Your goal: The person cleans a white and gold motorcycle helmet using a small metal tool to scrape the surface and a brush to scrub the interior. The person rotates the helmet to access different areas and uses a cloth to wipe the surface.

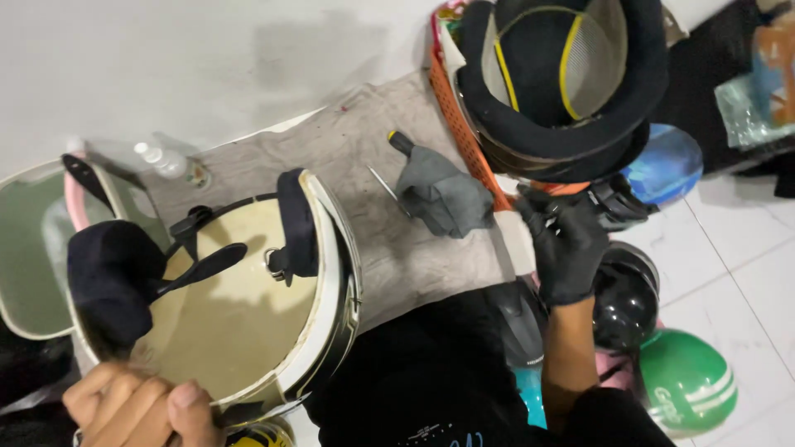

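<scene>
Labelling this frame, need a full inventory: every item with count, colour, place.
open helmet: 1, white shell with cream lining, lower left, upside down
padded helmet: 1, black with yellow piping, top centre-right, in a basket
basket: 1, orange, top centre
cloth mat: 1, grey-brown, centre floor
rag: 1, dark grey, on the mat
screwdriver: 1, black handle, partly under the rag
spray bottle: 1, clear, left on the mat
other helmets: green, black and blue, right side
left hand: bare, on the open helmet's rim
right hand: black glove, fingers at the basket's edge
</scene>
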